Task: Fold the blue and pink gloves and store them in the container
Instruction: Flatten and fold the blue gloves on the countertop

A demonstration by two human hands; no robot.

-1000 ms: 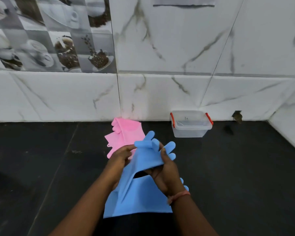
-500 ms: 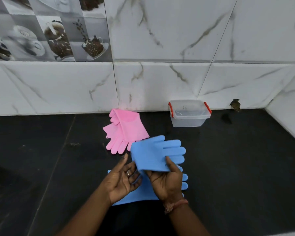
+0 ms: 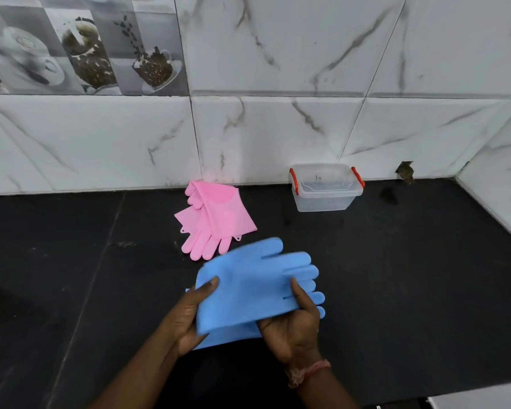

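A folded blue glove [image 3: 251,284] is held just above the black counter, its fingers pointing right. My left hand [image 3: 189,317] grips its left edge with the thumb on top. My right hand [image 3: 292,329] grips its right side near the glove's fingers, thumb on top. A second blue glove [image 3: 230,335] lies flat underneath, mostly hidden. Two pink gloves [image 3: 216,219] lie overlapped on the counter behind, near the wall. The clear plastic container [image 3: 325,190] with red latches stands without a lid against the wall at the back right.
The black counter [image 3: 410,276] ends at a white marble-tiled wall behind and a side wall at the far right. A small hole in the wall [image 3: 405,172] sits right of the container.
The blue glove was doubled over. My left hand, open half a second ago, now grips the glove's left edge. The camera has tilted down and closer.
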